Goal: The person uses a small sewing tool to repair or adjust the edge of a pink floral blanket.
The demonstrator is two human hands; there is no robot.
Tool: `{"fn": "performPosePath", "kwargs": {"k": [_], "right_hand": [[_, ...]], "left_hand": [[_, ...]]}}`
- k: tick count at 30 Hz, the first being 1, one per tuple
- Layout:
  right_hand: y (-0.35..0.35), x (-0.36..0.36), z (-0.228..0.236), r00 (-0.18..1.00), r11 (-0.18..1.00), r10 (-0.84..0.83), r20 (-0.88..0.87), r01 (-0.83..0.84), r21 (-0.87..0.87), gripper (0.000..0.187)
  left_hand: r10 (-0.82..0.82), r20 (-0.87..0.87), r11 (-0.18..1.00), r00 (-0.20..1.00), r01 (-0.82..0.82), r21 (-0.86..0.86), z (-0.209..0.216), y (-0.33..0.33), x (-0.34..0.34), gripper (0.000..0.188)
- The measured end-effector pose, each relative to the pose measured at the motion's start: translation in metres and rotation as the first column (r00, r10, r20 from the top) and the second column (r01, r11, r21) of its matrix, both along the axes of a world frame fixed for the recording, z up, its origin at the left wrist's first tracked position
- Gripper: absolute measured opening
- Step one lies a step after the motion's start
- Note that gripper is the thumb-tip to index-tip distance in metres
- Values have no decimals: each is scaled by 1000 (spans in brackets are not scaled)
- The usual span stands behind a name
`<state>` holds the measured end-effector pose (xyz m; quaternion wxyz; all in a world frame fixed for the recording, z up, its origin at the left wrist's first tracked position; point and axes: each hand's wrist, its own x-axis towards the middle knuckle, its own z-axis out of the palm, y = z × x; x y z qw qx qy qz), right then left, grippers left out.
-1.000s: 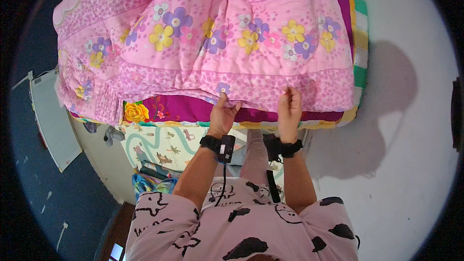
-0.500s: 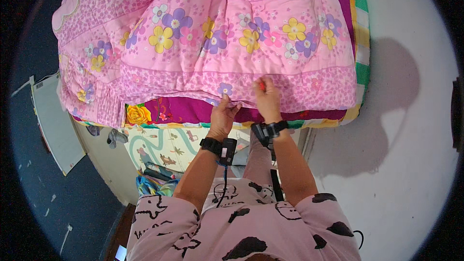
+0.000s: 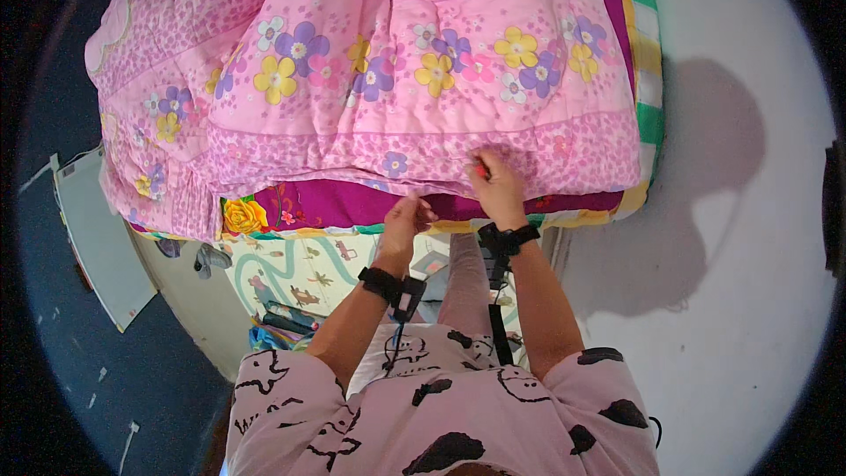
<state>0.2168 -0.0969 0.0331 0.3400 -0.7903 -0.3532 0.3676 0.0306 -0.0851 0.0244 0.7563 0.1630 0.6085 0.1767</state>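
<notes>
A thick pink quilt (image 3: 317,110) with yellow, purple and white flowers lies bunched over the bed. Its near hem runs just in front of my hands. My left hand (image 3: 405,220) is at this hem, thumb and fingers curled together; what they pinch, if anything, is too small to make out. Over the hem's dotted border, to the right, is my right hand (image 3: 500,189). Its fingers are closed around a small red thing (image 3: 481,169), mostly hidden by the fist. Black straps with small devices circle both wrists.
Under the quilt shows a purple sheet (image 3: 352,203) with a yellow rose, above a green, white and yellow checked edge (image 3: 650,123). A patterned mat (image 3: 300,269) covers the floor by my legs. At left a white board (image 3: 106,238) leans; a pale wall (image 3: 705,361) stands right.
My left hand has drawn slightly back toward me from the hem. My right hand has moved a little right and nearer, still closed on the red thing. The whole view has shifted slightly.
</notes>
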Motion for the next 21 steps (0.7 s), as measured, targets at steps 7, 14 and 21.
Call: {"fn": "performPosePath", "kwargs": {"k": [7,14,21], "right_hand": [[2,-11,-12,960,967,242,143,-226,-121,25],[-1,0,-22,976,991,79,-201,-99,-92,18],[7,13,1,912,901,398,97,-408,145,13]], "left_hand": [[-111,-141,859,984,166,484,9,15,30,15],[-211,-588,296,781,624,723,5,54,44,34],[-217,-749,160,626,780,605,1,56,50,52]]}}
